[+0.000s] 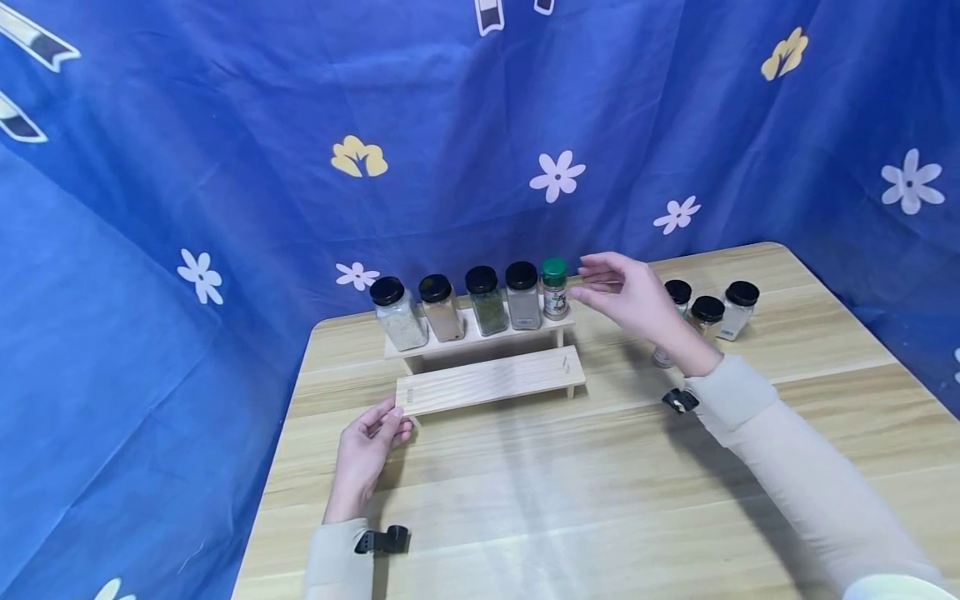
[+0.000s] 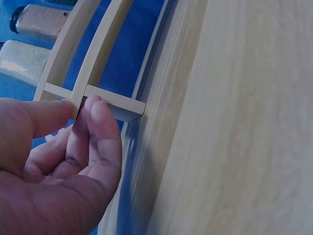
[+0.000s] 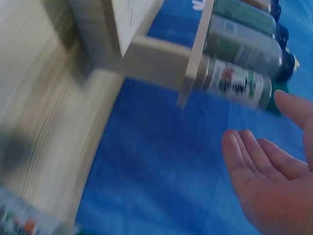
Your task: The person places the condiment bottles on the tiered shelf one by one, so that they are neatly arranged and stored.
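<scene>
Rack (image 1: 491, 379) far legs – hidden behind shelf

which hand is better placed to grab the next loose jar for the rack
Right. The right hand hovers open beside the loose jars; the left hand pinches the rack at its far end.

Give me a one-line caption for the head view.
Left hand holds rack corner; open right hand beside green-capped jar.

Blue flowered cloth (image 1: 225, 167) behind wooden table (image 1: 562, 500); three black-capped jars (image 1: 708, 310) at right rear.
</scene>
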`<state>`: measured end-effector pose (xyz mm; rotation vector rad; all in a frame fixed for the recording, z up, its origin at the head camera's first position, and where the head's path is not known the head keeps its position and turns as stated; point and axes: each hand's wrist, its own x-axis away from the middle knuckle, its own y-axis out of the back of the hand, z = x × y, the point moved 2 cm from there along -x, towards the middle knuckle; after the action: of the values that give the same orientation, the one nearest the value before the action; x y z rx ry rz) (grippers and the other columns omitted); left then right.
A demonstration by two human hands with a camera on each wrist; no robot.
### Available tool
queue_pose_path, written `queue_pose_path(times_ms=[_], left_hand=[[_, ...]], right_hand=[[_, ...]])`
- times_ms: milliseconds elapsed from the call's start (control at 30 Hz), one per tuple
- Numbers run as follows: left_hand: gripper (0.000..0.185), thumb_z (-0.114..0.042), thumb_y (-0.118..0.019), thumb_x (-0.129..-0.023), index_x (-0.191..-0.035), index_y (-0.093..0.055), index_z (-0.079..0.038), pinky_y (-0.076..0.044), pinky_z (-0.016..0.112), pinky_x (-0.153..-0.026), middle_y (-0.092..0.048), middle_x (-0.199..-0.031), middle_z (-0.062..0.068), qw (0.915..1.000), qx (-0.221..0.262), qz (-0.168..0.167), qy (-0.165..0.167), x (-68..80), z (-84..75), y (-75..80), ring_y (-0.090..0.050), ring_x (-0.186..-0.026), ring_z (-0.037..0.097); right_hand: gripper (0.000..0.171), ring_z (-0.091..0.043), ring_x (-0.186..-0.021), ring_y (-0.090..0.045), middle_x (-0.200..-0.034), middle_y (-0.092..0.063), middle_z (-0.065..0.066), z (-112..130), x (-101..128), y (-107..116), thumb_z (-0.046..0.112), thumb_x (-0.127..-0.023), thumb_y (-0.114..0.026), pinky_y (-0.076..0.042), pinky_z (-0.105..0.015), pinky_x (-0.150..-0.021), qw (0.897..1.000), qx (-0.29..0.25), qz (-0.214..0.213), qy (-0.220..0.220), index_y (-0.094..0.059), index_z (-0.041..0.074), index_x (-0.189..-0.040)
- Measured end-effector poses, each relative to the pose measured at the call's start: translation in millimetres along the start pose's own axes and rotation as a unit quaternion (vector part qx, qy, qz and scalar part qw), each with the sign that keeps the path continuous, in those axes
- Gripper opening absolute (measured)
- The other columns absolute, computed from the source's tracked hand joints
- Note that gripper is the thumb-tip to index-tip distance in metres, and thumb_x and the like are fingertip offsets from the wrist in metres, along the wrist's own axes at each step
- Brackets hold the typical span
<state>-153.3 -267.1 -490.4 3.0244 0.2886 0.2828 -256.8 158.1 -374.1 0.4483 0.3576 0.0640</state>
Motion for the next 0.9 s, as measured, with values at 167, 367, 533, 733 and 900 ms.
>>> queue_pose_path(times_ms=[167, 367, 533, 733, 900], left_hand=[[0.045, -0.008, -0.061, -0.106, -0.148, -0.051, 0.008, -0.068, 0.020, -0.087, -0.074, -0.099, -0.002, 1.0000, -0.003, -0.001, -0.002, -0.1, -0.4, -0.4, -0.073, -0.089, 0.006], [0.046, -0.009, -0.062, -0.106, -0.148, -0.051, 0.007, -0.067, 0.020, -0.088, -0.074, -0.100, -0.002, 1.0000, -0.004, -0.003, -0.003, 1.5, -1.3, -0.9, -0.073, -0.089, 0.006], [0.045, -0.008, -0.061, -0.106, -0.148, -0.051, 0.008, -0.067, 0.020, -0.088, -0.074, -0.098, -0.003, 1.0000, -0.006, -0.003, 0.000, 1.3, -1.7, -1.0, -0.074, -0.089, 0.006], [0.045, -0.007, -0.060, -0.106, -0.148, -0.051, 0.008, -0.068, 0.020, -0.088, -0.075, -0.098, -0.001, 0.9999, -0.010, -0.002, 0.002, 0.8, -2.0, -2.0, -0.074, -0.090, 0.007], [0.045, -0.008, -0.060, -0.107, -0.148, -0.051, 0.008, -0.068, 0.020, -0.087, -0.074, -0.098, -0.001, 0.9999, -0.014, -0.005, 0.001, 2.0, -3.0, -2.1, -0.073, -0.089, 0.006]], right_hand=[[0.051, -0.023, -0.113, -0.075, -0.131, -0.072, -0.019, -15, 13, 32, 0.020, -0.094, -0.082, -0.064, -0.018, -0.097, 0.999, 0.000, -0.032, -0.008, -0.064, 0.004, -0.139], [0.050, 0.011, -0.097, -0.069, -0.129, -0.073, -0.019, -32, 31, 71, 0.016, -0.093, -0.082, -0.059, -0.005, -0.089, 0.997, -0.002, -0.075, -0.028, -0.064, 0.001, -0.138], [0.056, 0.016, -0.104, -0.064, -0.131, -0.073, -0.007, -50, 42, 101, 0.021, -0.092, -0.084, -0.056, -0.005, -0.098, 0.993, 0.027, -0.103, -0.046, -0.063, 0.005, -0.141], [0.060, 0.020, -0.106, -0.059, -0.125, -0.069, 0.015, -80, 53, 131, 0.022, -0.091, -0.085, -0.053, -0.001, -0.099, 0.987, 0.050, -0.141, -0.065, -0.061, 0.005, -0.144], [0.057, 0.020, -0.102, -0.059, -0.109, -0.061, 0.032, -101, 59, 144, 0.017, -0.089, -0.086, -0.052, 0.000, -0.100, 0.983, 0.048, -0.167, -0.067, -0.063, -0.001, -0.139]])
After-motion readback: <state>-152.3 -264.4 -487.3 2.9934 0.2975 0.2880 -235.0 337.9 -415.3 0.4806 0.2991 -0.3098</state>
